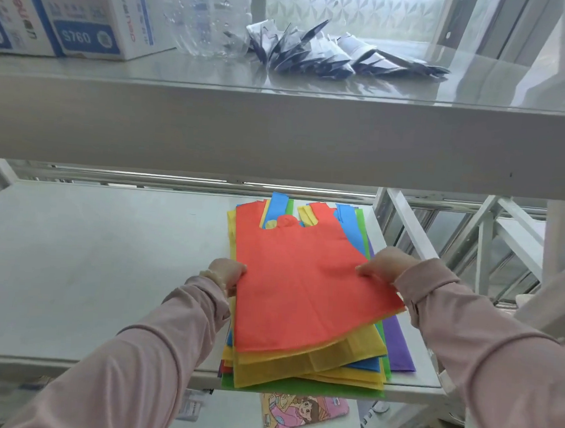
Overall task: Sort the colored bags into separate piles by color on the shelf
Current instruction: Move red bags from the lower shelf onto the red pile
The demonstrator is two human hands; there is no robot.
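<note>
Nearest: two pink sleeves (133, 353) reach in from the bottom corners. Under them, on a lower level, a cartoon-print pouch (302, 413) peeks out, not part of the job. On the middle shelf (89, 268), right half, sits the mixed stack (314, 371), one heap w/ all colours together: green bag (297, 387) at the bottom front edge, yellow bags (318, 358) above it, blue bags (280, 200) & a purple bag (399, 343) showing at back/side. The red bag (303, 288) lies on top, near end seemingly raised a bit off the yellows. The left hand (226, 273) pinches its left edge and the right hand (385, 264) pinches its right edge, thumb on the fabric, so both are clamped on the same bag. Progress, imo: approx nil. No single-colour pile is visible anywhere on the shelf, and the red bag looks like the first one off. Left to do: basically everything, i.e. red, yellow, blue, green, purple each need their own spot; room looks to be left of the stack. In the way: the upper shelf (279, 134) has a thick front lip hanging over the work area, so lifts need to be low. The stack seems to poke past the front edge & could slide. Frame struts (416, 228) sit just beside the right hand. Further back, on the upper shelf: white-blue boxes (72, 12), a clear plastic bottle (207, 17), a fan of dark-blue/white packets (334, 55), all well apart from the bags.
</note>
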